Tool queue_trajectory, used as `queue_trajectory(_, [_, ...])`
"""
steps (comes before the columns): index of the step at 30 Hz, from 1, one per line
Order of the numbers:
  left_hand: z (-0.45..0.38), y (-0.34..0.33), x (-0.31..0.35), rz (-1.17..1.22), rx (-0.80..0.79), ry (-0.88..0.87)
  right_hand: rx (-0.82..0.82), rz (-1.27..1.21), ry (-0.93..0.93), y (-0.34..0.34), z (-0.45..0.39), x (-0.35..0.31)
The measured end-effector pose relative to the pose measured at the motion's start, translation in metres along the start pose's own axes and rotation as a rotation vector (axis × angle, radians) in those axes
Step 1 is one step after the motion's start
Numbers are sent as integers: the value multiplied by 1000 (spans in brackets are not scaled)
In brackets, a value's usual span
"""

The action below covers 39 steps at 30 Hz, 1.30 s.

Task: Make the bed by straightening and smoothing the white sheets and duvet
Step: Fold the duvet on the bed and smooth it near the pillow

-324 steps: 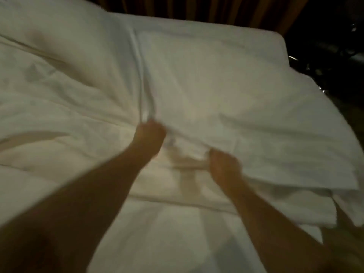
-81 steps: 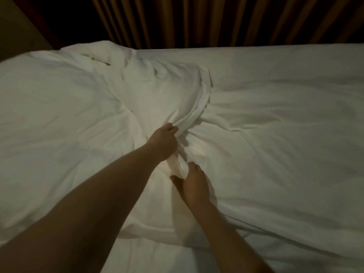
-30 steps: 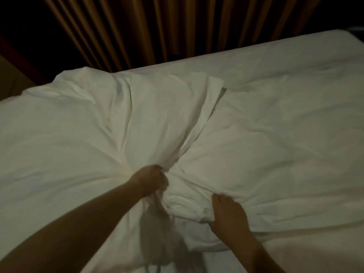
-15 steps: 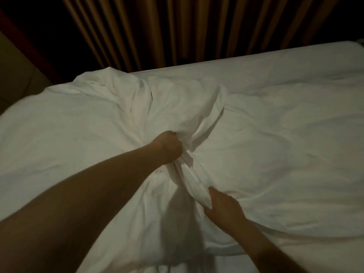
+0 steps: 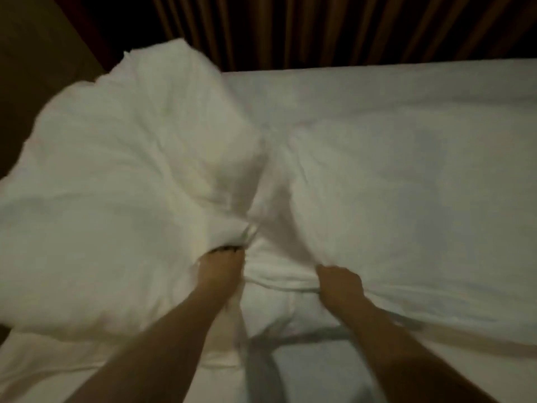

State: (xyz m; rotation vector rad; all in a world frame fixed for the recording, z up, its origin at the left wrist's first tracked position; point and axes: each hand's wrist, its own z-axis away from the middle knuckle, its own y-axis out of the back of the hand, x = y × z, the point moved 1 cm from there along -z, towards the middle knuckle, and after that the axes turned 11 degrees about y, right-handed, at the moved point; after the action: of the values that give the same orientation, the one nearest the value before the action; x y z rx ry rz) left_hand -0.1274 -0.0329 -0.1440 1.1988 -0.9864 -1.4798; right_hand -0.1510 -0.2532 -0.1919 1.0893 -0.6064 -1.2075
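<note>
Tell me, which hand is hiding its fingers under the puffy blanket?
The left hand: its fingertips are tucked under the lifted duvet. The right hand grips a fold in plain sight.

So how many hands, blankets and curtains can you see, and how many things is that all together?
Hands: 2, the left hand and the right hand, each gripping the white bedding.
Duvets: 1, the white duvet, bunched up.
Sheets: 1, the white sheet, flat on the bed.
Curtains: 1, the pleated curtain behind the bed.
Total: 5
</note>
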Motion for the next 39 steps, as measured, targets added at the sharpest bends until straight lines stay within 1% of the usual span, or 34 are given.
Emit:
queue_trajectory(1, [21,-18,-1,28,-137,11,-62,38,50,-19,9,-1])
queue_trajectory(2, [27,-23,-2,-4,-259,20,-74,33,56,-25,14,3])
queue_trajectory(3, [17,-16,-5,23,-271,62,-64,15,28,-18,16,5])
queue_trajectory(5, [-15,21,-8,70,-209,73,-41,35,24,23,8,13])
queue_trajectory(6, [-27,49,-9,95,-137,58,54,20,5,51,1,17])
queue_trajectory(7, [-38,78,-9,77,-17,5,154,6,-25,83,-4,21])
queue_trajectory(8, [-50,113,-12,57,128,-40,315,-25,-67,124,-8,30])
queue_trajectory(10, [-85,196,-20,34,438,-75,753,-95,-143,213,-8,50])
queue_trajectory(11, [-97,233,-23,50,617,-62,966,-167,-159,245,-5,59])
queue_trajectory(12, [-103,256,-23,100,745,-21,1161,-238,-160,261,-1,65])
queue_trajectory(13, [-106,262,-22,163,837,14,1259,-249,-184,259,0,64])
queue_trajectory(14, [-105,250,-19,170,875,14,1195,-232,-195,239,-2,56])
queue_trajectory(15, [-97,223,-15,115,730,-21,921,-173,-181,205,-3,41])
queue_trajectory(16, [-81,183,-10,25,479,-45,492,-108,-117,158,-2,26])
queue_trajectory(17, [-60,136,-5,-59,188,-45,105,-103,-50,109,7,10])
queue_trajectory(18, [-38,93,-6,-88,-20,-9,-111,-91,7,69,15,-1])
queue_trajectory(19, [-22,64,-9,-95,-97,24,-139,-87,32,45,17,-3])
queue_trajectory(21, [-16,38,-11,-78,-100,10,29,-104,10,30,13,5])
queue_trajectory(23, [-22,38,-11,-75,-25,30,100,-103,-22,32,11,10])
queue_trajectory(24, [-27,42,-10,-100,50,19,137,-124,-41,34,11,12])
queue_trajectory(25, [-32,49,-9,-135,129,-22,160,-137,-62,38,10,12])
queue_trajectory(26, [-38,59,-8,-172,170,-62,173,-150,-84,42,11,11])
queue_trajectory(28, [-43,73,-9,-265,196,-178,172,-149,-78,50,14,8])
queue_trajectory(29, [-42,80,-14,-311,225,-283,150,-132,-55,52,16,7])
queue_trajectory(30, [-43,84,-18,-420,229,-402,125,-112,-26,52,17,4])
queue_trajectory(31, [-44,94,-26,-514,206,-491,109,-97,3,51,18,0])
queue_trajectory(32, [-43,101,-33,-631,213,-479,105,-87,26,50,18,-6])
queue_trajectory(33, [-47,103,-38,-675,323,-470,107,-84,41,49,15,-13])
queue_trajectory(34, [-51,105,-42,-692,345,-502,110,-93,55,51,9,-23])
queue_trajectory(35, [-51,110,-38,-726,362,-590,120,-121,71,55,-1,-35])
queue_trajectory(36, [-54,118,-32,-817,336,-655,150,-175,89,61,-14,-51])
queue_trajectory(37, [-57,122,-27,-845,295,-762,192,-251,105,67,-29,-68])
queue_trajectory(38, [-63,119,-23,-831,197,-807,234,-335,117,75,-42,-85])
queue_trajectory(39, [-66,122,-18,-897,116,-825,268,-407,127,82,-54,-100])
